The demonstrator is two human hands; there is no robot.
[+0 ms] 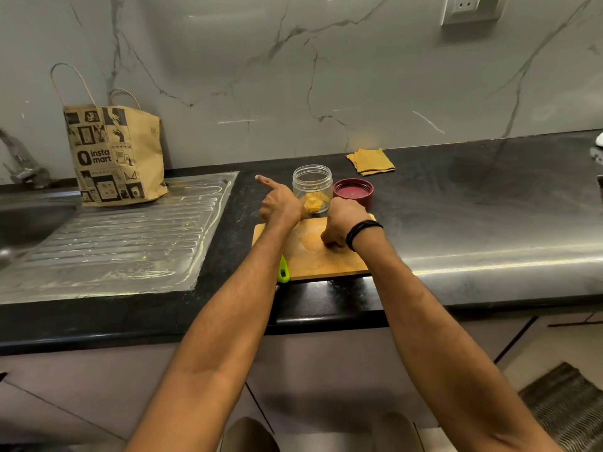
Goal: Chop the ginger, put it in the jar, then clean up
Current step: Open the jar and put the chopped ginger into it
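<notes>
A clear jar (pixel 312 185) stands open on the black counter just behind the wooden chopping board (pixel 329 261), with yellow chopped ginger (pixel 315 202) in its bottom. Its maroon lid (pixel 353 190) lies upside down to the right of the jar. My left hand (pixel 280 203) is beside the jar's left side, index finger pointing out and the other fingers curled; its palm is hidden. My right hand (pixel 342 226) has its fingertips bunched down on the board, pinching small ginger bits. A green knife handle (pixel 284 271) sticks out from under my left forearm at the board's left edge.
A folded mustard cloth (pixel 370 161) lies at the back of the counter. To the left are a steel sink drainboard (pixel 124 236) and a brown paper bag (pixel 115 154) standing on it. The counter's front edge runs just below the board.
</notes>
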